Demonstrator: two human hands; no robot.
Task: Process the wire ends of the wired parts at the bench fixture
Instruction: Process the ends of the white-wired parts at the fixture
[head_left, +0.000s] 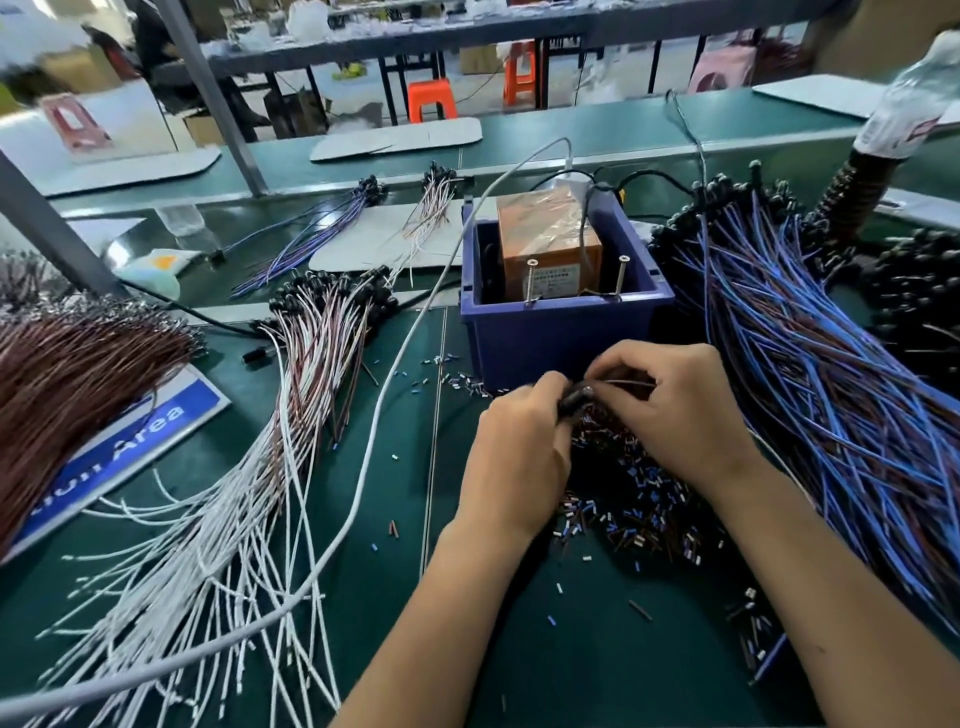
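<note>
- The left hand (519, 441) and right hand (675, 410) meet just before the blue bin (561, 332), fingers curled round a small dark wired part (576, 397); its shape is largely hidden by the fingers.
- A thin wire (631, 383) runs from the part under the right fingers; its end cannot be made out.
- An orange box (548, 244), film-wrapped, sits in the bin beside two upright screws.
- Cut insulation bits (623, 499) litter the green mat (467, 597).
- Blue-wired bundles (810, 374) lie right, white-wired ones (249, 493) left.
</note>
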